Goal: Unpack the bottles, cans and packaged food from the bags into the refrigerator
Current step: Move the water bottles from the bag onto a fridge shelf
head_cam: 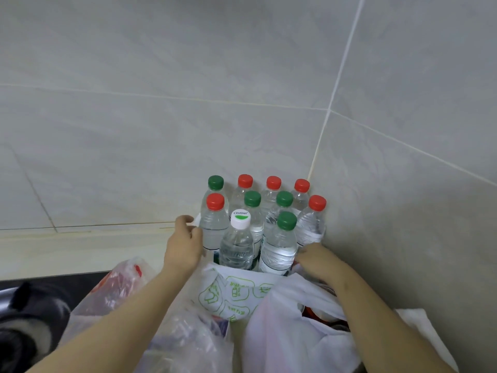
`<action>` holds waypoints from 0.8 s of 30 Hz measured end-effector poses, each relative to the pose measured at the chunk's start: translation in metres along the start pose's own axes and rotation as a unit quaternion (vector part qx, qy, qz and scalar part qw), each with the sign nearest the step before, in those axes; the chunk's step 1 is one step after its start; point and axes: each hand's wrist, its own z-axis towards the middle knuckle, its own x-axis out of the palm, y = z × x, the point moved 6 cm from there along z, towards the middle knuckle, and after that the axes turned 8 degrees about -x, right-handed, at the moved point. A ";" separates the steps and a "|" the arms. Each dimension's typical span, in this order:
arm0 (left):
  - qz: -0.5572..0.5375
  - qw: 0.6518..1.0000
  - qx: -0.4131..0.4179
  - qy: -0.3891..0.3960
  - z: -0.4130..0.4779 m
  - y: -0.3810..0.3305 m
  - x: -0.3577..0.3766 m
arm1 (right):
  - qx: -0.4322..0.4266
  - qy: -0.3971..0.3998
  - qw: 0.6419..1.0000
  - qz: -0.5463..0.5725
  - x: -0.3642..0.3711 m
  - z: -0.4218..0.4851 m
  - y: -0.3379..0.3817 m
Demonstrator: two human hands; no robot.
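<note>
Fingers [186, 221] of the left hand [184, 246] curl beside the bottles [236, 246] (grip unclear); the right hand [316, 258] hides its own fingers.

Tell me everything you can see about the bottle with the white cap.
The white-capped bottle is clear ribbed plastic holding clear liquid. Its closed cap bears a green swoosh and the word C'estbon. It stands upright at the front of the bottle cluster, close beside a green-capped bottle. Its base is hidden behind a white bag with green print. The left hand and right hand flank the cluster without touching it.
</note>
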 end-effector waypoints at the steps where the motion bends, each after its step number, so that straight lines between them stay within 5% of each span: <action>1: 0.030 0.999 0.004 0.015 -0.004 0.001 0.004 | -0.010 0.037 0.999 -0.023 0.007 -0.003 0.003; 3: 0.177 0.982 -0.002 0.063 -0.010 0.015 0.014 | -0.013 0.090 0.995 -0.038 0.017 -0.013 0.008; 5: 0.369 0.916 -0.017 0.155 -0.018 0.038 0.023 | -0.013 0.131 0.990 -0.040 0.018 -0.021 0.010; 8: 0.462 0.856 -0.017 0.230 -0.027 0.053 0.027 | -0.024 0.104 0.992 -0.070 0.006 -0.025 0.014; 12: 0.377 0.922 0.070 0.049 -0.027 0.006 0.001 | -0.073 -0.098 0.992 0.019 -0.025 -0.034 0.028; 15: 0.150 0.975 0.158 -0.048 -0.045 -0.039 -0.018 | -0.140 -0.217 0.958 0.126 -0.044 -0.047 0.051; 18: 0.034 0.979 0.200 -0.018 -0.062 -0.077 -0.016 | -0.195 -0.207 0.940 0.188 -0.041 -0.050 0.072; 24: 0.143 0.970 0.177 0.084 -0.064 -0.092 0.017 | -0.226 -0.224 0.917 0.243 -0.026 -0.047 0.070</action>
